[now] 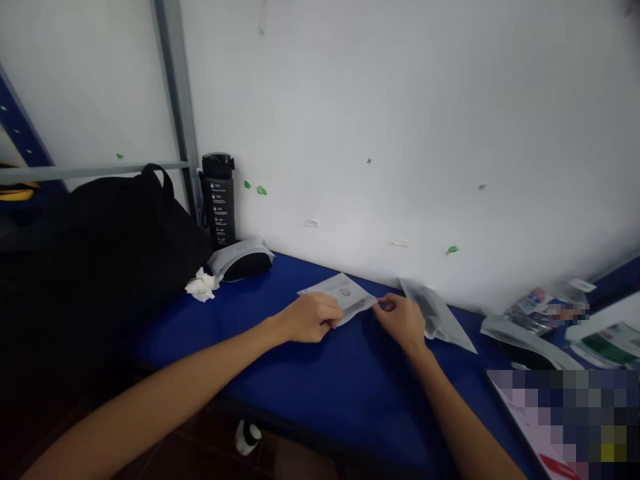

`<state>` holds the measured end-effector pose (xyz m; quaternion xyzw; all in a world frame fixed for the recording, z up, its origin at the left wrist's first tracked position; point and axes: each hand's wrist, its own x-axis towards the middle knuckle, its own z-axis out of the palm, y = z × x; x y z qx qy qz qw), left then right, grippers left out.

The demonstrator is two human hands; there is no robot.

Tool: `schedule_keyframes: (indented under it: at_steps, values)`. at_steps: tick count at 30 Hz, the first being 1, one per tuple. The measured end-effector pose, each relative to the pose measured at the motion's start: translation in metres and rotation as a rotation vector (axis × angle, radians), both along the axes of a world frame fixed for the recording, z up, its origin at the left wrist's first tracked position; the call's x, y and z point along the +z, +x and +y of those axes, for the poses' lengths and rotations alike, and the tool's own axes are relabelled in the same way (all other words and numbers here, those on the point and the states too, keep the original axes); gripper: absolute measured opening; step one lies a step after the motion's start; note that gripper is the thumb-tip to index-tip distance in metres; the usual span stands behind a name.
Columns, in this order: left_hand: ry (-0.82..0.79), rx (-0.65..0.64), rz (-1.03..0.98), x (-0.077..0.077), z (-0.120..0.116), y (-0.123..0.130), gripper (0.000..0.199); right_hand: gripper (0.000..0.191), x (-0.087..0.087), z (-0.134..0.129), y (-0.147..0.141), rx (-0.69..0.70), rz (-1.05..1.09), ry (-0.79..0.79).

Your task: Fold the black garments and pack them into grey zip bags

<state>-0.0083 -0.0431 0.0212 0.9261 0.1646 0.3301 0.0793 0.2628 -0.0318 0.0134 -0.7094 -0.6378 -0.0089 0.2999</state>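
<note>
Black bag [120, 247] at far left, its strap loop raised against a grey metal upright [176, 87]; beside it we see a tall black water bottle [218, 200] whose printed column of small markings is too small to read. In front of the bottle, on the blue tabletop [320, 400], we mark a crumpled white tissue [203, 285] touching a curved grey-and-black pouch [241, 260]. Moving right, we find the left hand [307, 318] closed, its fingertips pinching the near-left edge of a pale flat packet [345, 297]. The packet lies between the hands, low over the tabletop, with its longer axis running roughly along the wall and one corner pointing right. It bears a faint round mark, and we can read no writing on it. The right hand [400, 323] grips that corner between its fingertips. Just beyond, we note a clear plastic bag [435, 313] with dark contents, its long axis slanting from the wall toward the lower right. At far right lie a second curved pouch [525, 343], printed packets [547, 310] with a blurred label, and a white-and-green printed sheet [610, 343]; no text on them is legible to us.
</note>
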Motion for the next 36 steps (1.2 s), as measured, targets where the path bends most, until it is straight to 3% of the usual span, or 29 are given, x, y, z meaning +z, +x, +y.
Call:
schedule_keyframes:
  at_steps: [4, 9, 12, 14, 19, 22, 25, 31, 34, 36]
  values:
    - [-0.035, 0.042, -0.06, 0.001, -0.001, -0.003, 0.027, 0.015, 0.003, -0.002, 0.001, 0.074, 0.009, 0.057]
    - [-0.084, 0.162, -0.166, 0.002, 0.0, -0.003, 0.028, 0.013, 0.006, -0.006, -0.003, 0.316, -0.076, 0.165]
    - [-0.117, 0.26, -0.19, 0.003, 0.001, -0.003, 0.025, 0.038, 0.0, -0.008, -0.012, 0.426, -0.178, 0.213]
    - [-0.138, 0.297, -0.189, 0.004, 0.003, -0.003, 0.025, 0.05, -0.005, -0.008, -0.018, 0.427, -0.194, 0.202]
    - [-0.171, 0.415, -0.154, -0.002, 0.008, -0.006, 0.036, 0.056, -0.011, -0.006, -0.022, 0.372, -0.143, 0.205]
    - [-0.202, 0.444, -0.157, -0.007, 0.012, -0.007, 0.033, 0.043, -0.007, -0.007, -0.021, 0.422, -0.133, 0.17]
    - [-0.225, 0.406, -0.195, -0.007, 0.016, -0.01, 0.036, 0.025, 0.0, -0.006, -0.018, 0.445, -0.089, 0.189]
    - [-0.278, 0.086, -0.149, 0.009, 0.016, -0.014, 0.034, 0.031, 0.012, -0.001, 0.004, 0.308, 0.029, 0.263]
    - [-0.343, -0.02, -0.1, 0.013, 0.01, -0.01, 0.029, 0.031, 0.017, -0.006, 0.012, 0.443, 0.055, 0.141]
    - [-0.347, -0.023, -0.088, 0.011, 0.008, -0.006, 0.027, 0.052, 0.019, -0.011, 0.01, 0.59, 0.061, -0.028]
